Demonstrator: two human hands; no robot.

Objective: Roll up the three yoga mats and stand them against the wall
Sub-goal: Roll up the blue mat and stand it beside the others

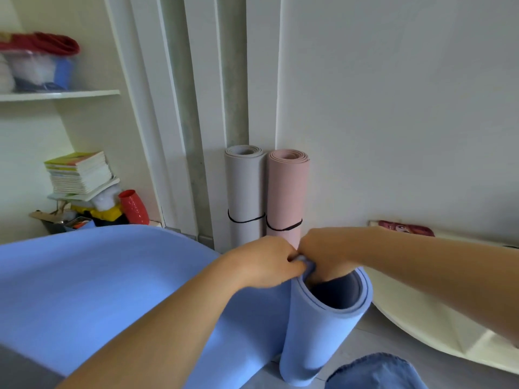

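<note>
Fingers [293, 265] of our left hand [261, 261] and right hand [323, 252] pinch the top inner edge of the blue mat [317, 332], standing loosely coiled before the grey mat [245, 189] and pink mat [286, 192] at the wall [393, 108], so we should wind it tighter, edges level.

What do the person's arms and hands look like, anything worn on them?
Both forearms are bare up to the frame edge, with no sleeves in view. The left hand and right hand wear no gloves, and no watch, bracelet or ring shows on the visible parts. The only clothing in view is blue denim at the bottom edge.
</note>
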